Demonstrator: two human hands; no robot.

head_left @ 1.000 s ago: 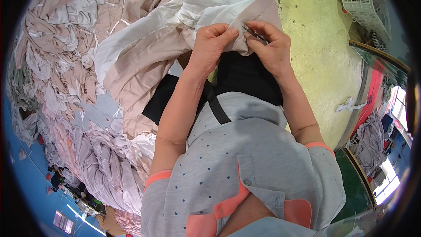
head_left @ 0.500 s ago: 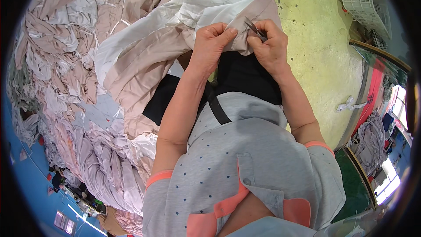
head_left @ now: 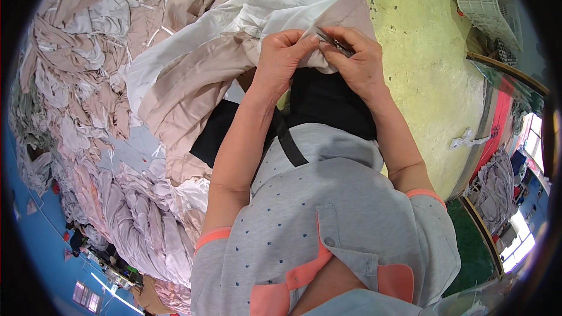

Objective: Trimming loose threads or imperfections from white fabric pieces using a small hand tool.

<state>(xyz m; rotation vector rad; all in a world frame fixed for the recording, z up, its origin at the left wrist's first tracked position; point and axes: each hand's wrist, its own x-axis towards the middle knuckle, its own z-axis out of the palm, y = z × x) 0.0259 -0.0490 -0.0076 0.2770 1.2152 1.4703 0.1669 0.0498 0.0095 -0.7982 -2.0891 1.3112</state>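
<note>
A pinkish-beige and white fabric drapes over my lap and runs off to the left. My left hand pinches its beige edge between thumb and fingers. Small dark metal thread snips are gripped in my right hand. Their tips point left and reach the cloth right beside my left thumb. Whether a thread lies between the blades is too small to tell.
Heaps of beige, white and lilac cloth cover the left side. A worn yellow floor lies on the right, with a white plastic crate at the upper right. A white scrap lies near a red strip.
My right hand has turned and the snips have swung left and down, their tips now close to my left thumb. My left hand stays almost still on the fabric.
</note>
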